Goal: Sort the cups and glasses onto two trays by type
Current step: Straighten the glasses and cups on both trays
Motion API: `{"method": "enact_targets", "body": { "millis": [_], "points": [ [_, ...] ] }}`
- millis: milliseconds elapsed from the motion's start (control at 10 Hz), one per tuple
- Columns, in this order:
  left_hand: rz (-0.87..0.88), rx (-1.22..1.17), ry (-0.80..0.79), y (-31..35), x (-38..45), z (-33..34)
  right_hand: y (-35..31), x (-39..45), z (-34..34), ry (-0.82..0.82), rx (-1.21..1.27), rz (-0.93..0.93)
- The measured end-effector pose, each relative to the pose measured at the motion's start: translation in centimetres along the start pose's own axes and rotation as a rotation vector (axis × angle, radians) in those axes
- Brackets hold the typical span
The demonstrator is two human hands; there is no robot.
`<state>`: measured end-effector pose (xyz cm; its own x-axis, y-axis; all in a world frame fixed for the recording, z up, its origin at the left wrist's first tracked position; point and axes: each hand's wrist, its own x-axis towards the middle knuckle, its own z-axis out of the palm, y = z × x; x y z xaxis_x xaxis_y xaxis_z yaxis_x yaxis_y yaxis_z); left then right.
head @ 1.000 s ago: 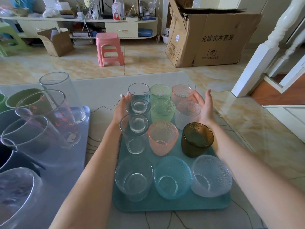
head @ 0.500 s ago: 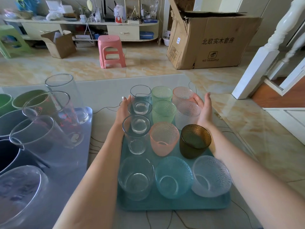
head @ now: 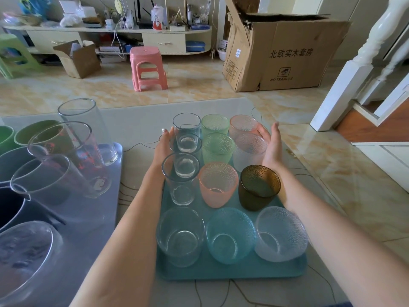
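Glass surface (head: 137, 120) carries teal tray (head: 232, 271), full of glasses in neat rows, grey tray (head: 97, 218) of bigger cups to its left. Left hand (head: 162, 148) and right hand (head: 271, 144) flank far rows, each grip spread flat, holding nothing. Best to squeeze rows gently, evenly, avoiding tipping brown glass (head: 257, 187).

Left hand (head: 163, 144) fingers mostly hidden behind the clear glasses (head: 185, 138) — contact unclear. Teal tray (head: 230, 271) far edge beyond the fingertips hidden by the glasses. Left of those fingers, purple tray (head: 93, 218) and its big cups (head: 24, 260) cut off by the frame edge.
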<state>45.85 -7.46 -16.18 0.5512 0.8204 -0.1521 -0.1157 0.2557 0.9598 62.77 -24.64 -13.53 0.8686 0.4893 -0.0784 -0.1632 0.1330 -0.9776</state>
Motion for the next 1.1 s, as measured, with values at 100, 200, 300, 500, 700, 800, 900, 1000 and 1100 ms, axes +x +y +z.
{"method": "enact_targets", "body": {
  "millis": [100,200,300,500,700,800,900,1000,1100],
  "points": [
    [0.02,0.019,-0.014,-0.1,0.0,0.0,-0.1,-0.2,0.0,0.001,-0.011,-0.013],
    [0.008,-0.01,-0.022,-0.2,0.2,0.0,-0.1,-0.2,-0.1,-0.011,-0.002,-0.014],
    [-0.002,-0.017,-0.025,-0.3,0.3,0.0,-0.1,-0.2,-0.1,-0.014,-0.007,-0.013],
    [-0.053,-0.009,0.006,0.8,-1.2,0.7,-0.1,-0.2,-0.8,-0.059,0.009,0.016],
    [-0.09,-0.056,-0.056,-1.0,0.7,-1.1,-0.5,-1.1,-1.9,-0.1,0.126,0.101],
    [-0.106,-0.063,-0.046,-1.2,0.6,-1.3,-0.3,-1.4,-2.6,-0.09,0.136,0.118],
    [-0.111,-0.057,-0.002,-0.4,-0.5,-0.8,0.0,-1.6,-2.9,-0.094,0.147,0.135],
    [-0.119,-0.061,0.028,-0.3,-1.0,-0.4,0.4,-1.8,-2.8,-0.073,0.191,0.139],
    [-0.112,-0.049,-0.001,0.0,-1.3,-0.2,0.6,-1.9,-2.6,-0.06,0.209,0.131]
  ]
}}
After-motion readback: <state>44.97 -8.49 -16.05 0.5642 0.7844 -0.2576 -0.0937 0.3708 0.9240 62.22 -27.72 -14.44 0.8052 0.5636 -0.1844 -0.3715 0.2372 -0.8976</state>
